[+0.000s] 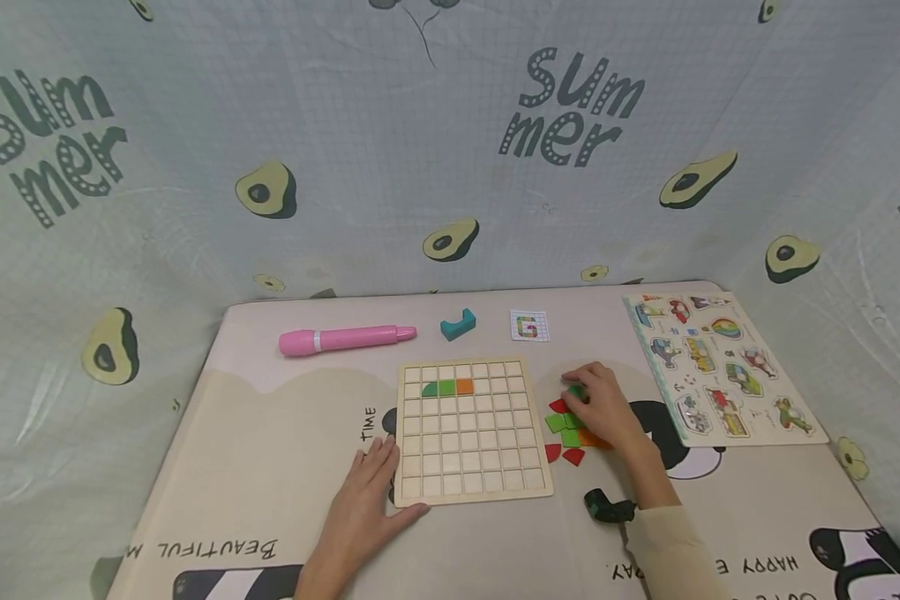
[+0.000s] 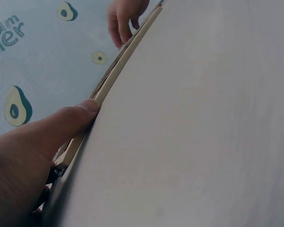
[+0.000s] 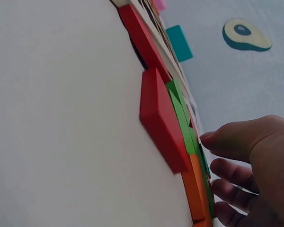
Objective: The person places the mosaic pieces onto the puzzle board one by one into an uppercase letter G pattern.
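Observation:
A wooden grid board (image 1: 465,454) lies on the table, with a dark green rounded piece (image 1: 431,390), a green square (image 1: 447,387) and an orange square (image 1: 465,387) in a row near its top. My left hand (image 1: 363,496) rests at the board's lower left corner, fingers along the side and thumb (image 2: 88,106) against the front edge. To the right, my right hand (image 1: 603,404) reaches over a loose pile of green squares (image 1: 570,437), red pieces (image 1: 573,457) and orange pieces (image 3: 195,189). Its loosely bent fingers are by a dark green piece (image 1: 576,392), thumb and fingertips apart.
Behind the board lie a pink pen-like tube (image 1: 345,339), a teal notched block (image 1: 458,324) and a small card with a coloured pattern (image 1: 529,326). A picture puzzle board (image 1: 727,371) lies at far right. A black object (image 1: 607,506) sits by the right wrist.

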Demonstrator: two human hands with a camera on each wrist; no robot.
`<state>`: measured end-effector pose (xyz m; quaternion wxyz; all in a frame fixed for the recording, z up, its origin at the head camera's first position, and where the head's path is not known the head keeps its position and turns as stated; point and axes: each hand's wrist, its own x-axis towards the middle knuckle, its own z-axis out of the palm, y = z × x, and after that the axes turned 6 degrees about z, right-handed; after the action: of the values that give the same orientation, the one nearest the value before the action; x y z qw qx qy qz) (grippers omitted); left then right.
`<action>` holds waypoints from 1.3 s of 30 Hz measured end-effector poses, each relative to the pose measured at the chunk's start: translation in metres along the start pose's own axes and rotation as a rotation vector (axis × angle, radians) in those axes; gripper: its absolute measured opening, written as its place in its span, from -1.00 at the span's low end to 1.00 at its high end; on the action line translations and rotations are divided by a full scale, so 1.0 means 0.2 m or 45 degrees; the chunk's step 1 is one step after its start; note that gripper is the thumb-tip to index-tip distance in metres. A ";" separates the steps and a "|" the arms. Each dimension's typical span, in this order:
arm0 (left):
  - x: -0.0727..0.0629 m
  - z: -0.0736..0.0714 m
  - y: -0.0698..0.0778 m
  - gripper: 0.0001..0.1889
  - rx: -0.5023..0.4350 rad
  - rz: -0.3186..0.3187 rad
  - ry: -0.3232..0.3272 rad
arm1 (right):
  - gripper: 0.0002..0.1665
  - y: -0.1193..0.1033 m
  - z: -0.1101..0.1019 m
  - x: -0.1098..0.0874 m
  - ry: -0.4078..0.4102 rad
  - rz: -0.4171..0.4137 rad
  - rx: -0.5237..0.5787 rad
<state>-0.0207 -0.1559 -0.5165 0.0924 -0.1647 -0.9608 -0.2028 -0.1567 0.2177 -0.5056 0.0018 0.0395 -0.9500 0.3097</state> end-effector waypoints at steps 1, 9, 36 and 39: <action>0.00 0.00 0.00 -0.03 0.000 -0.005 -0.005 | -0.68 0.01 0.00 0.00 0.003 0.001 -0.002; 0.00 -0.01 0.00 -0.02 -0.009 -0.004 -0.013 | -0.70 0.05 -0.03 -0.03 -0.020 0.048 -0.013; 0.00 0.00 -0.01 -0.02 -0.028 -0.011 -0.021 | -0.72 0.02 -0.06 -0.04 -0.056 0.072 0.008; 0.00 0.00 -0.01 -0.02 -0.030 0.000 -0.010 | -0.74 0.02 -0.06 -0.04 -0.049 0.072 0.009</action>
<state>-0.0206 -0.1574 -0.5179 0.0866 -0.1667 -0.9588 -0.2133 -0.1500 0.2291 -0.4988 -0.0252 0.0186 -0.9495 0.3123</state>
